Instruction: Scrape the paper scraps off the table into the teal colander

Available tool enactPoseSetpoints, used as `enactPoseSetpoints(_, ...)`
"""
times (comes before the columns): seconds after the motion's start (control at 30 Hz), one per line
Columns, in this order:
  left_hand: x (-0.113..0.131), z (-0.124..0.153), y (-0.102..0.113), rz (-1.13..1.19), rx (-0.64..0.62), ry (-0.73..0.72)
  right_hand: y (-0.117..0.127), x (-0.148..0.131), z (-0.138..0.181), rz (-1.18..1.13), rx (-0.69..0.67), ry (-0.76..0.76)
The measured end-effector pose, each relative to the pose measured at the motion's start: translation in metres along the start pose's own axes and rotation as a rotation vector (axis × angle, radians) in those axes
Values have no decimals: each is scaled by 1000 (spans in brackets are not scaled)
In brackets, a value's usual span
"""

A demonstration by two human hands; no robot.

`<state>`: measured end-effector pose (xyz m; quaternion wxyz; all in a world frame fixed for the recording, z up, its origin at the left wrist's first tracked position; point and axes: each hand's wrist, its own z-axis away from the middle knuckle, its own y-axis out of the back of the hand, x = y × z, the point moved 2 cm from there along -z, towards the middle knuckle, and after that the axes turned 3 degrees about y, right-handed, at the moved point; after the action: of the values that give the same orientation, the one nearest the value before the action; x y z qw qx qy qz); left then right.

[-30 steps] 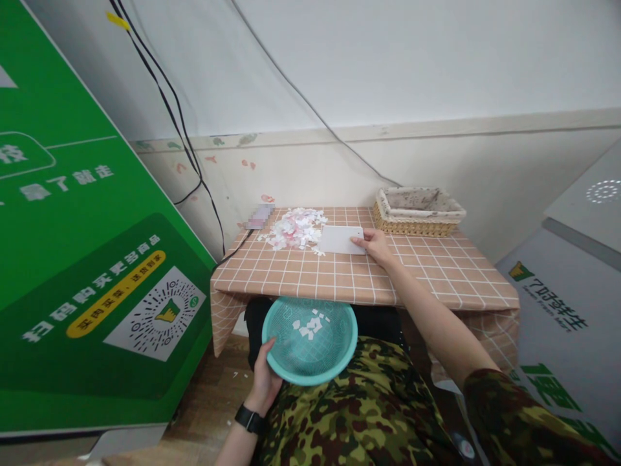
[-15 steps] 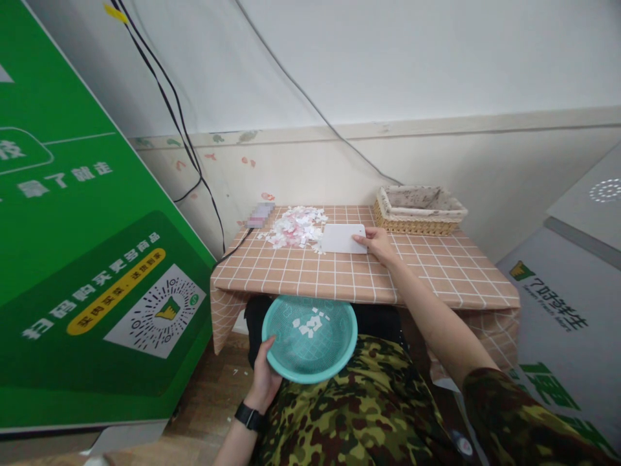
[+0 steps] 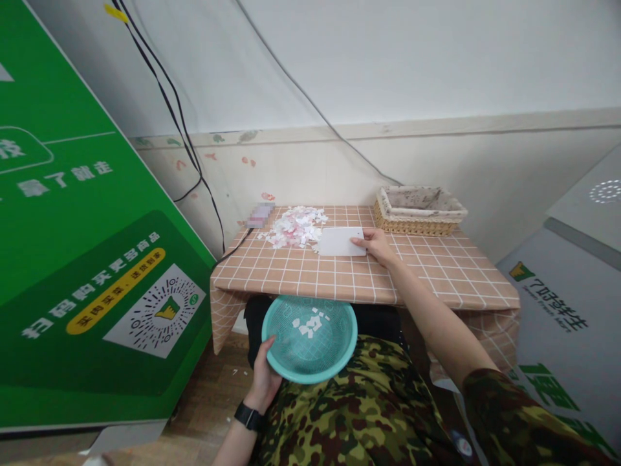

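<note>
My left hand grips the near left rim of a teal plastic basket, held below the table's front edge. Several white paper scraps lie inside it. Over the tabletop, my right hand pinches the right end of a flat white rectangular board, thumb on top. The board's left end meets the edge of a heap of white and pinkish paper scraps; I cannot tell whether it lies over some of them.
A brown checked cloth covers the table. A lined wicker basket stands at the back right. At the back left lies a blurred-out item beside a black cable. A green panel rises at left, a grey cabinet at right.
My right hand has shifted the white board slightly left and toward me. The left hand and the teal basket have stayed in place.
</note>
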<state>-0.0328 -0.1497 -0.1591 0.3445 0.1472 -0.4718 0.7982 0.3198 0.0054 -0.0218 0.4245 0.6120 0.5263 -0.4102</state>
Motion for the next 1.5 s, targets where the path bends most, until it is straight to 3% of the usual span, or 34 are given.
enactPoseSetpoints(0.2, 0, 1, -1, 10, -16, 14, 2, -2, 1, -3, 56, -18)
enactPoseSetpoints(0.37, 0, 0, 1, 11, -6, 5, 0, -3, 2, -4, 13, -29)
enactPoseSetpoints(0.57, 0, 0, 2, 8, -6, 4, 7, 2, -2, 8, 118, -12)
enactPoseSetpoints(1.03, -1, -3, 4, 10, -16, 9, 0, -4, 2, -18, 12, -27)
enactPoseSetpoints(1.23, -2, -4, 5, 23, -17, 1, 8, -1, 1, -36, 82, -53)
enactPoseSetpoints(1.5, 0, 1, -1, 10, -25, 25, -10, -3, 4, -53, -62, -42)
